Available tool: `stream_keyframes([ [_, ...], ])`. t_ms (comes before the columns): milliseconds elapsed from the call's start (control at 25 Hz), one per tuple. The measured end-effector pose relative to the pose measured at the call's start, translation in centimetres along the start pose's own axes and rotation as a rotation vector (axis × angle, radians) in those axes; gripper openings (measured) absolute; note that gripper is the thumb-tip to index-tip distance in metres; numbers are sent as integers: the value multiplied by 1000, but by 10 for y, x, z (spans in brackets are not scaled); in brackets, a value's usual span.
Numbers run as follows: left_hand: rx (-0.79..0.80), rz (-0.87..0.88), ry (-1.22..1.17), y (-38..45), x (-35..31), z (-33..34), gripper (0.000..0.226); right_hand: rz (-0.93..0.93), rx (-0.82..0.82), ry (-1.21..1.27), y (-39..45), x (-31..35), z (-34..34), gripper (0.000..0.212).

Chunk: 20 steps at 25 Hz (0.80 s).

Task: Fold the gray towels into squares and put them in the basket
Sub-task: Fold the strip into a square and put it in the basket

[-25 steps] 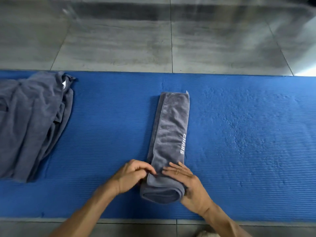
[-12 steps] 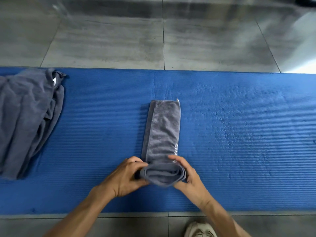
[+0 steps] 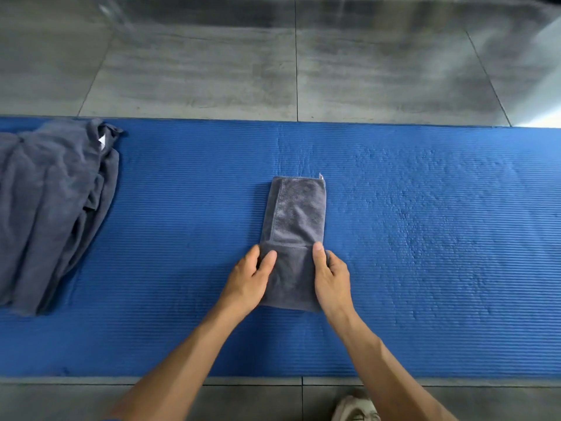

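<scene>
The gray towel (image 3: 296, 238) lies as a narrow strip in the middle of the blue mat (image 3: 425, 238), its near third doubled over toward the far end. The left hand (image 3: 249, 279) pinches the left edge of that folded flap, thumb on top; the right hand (image 3: 329, 278) grips the right edge the same way, so both are clamped on the towel.

The main risk: the flap is carried by 2 edge pinches only, so its middle could sag or skew, leaving a rectangle with crooked edges rather than a square. The layers under the flap already sit slightly offset along the towel's left side, and dragging the flap over them could shift them further. The ribbed mat may also grab the fabric and bunch the bottom layer.

To the left of the towel, well apart, a heap of unfolded gray towels (image 3: 51, 208) waits. No basket is in view, so the carry may loosen the finished fold.
</scene>
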<state>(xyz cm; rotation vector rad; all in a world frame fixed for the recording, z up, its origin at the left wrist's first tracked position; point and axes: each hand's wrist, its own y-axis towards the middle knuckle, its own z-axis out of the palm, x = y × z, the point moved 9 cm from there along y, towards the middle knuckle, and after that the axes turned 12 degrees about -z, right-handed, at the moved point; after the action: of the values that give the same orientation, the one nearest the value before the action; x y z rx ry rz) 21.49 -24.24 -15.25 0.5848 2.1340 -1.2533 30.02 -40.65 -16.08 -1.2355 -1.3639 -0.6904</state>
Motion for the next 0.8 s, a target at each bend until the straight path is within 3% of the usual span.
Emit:
stream_keyframes([
  [160, -95, -76, 76, 9, 3, -1, 37, -32, -93, -248, 10, 6, -1, 59],
  [360, -210, 11, 292, 22, -7, -2, 40, 42, -131, -453, 17, -6, -5, 62],
  [480, -337, 54, 497, 21, -7, -4, 34, -7, -151, -525, 15, -5, -5, 51],
  [600, -502, 346, 685, 8, -30, -7, 21, -286, -130, -679, 19, 14, 0, 24],
  [720, -398, 727, 943, 9, -37, 5, 59, -782, 64, -963, 23, 38, 16, 20],
  [800, -279, 788, 1087, 13, -27, 2, 80, -1089, 283, -1123, 15, 35, 24, 35],
])
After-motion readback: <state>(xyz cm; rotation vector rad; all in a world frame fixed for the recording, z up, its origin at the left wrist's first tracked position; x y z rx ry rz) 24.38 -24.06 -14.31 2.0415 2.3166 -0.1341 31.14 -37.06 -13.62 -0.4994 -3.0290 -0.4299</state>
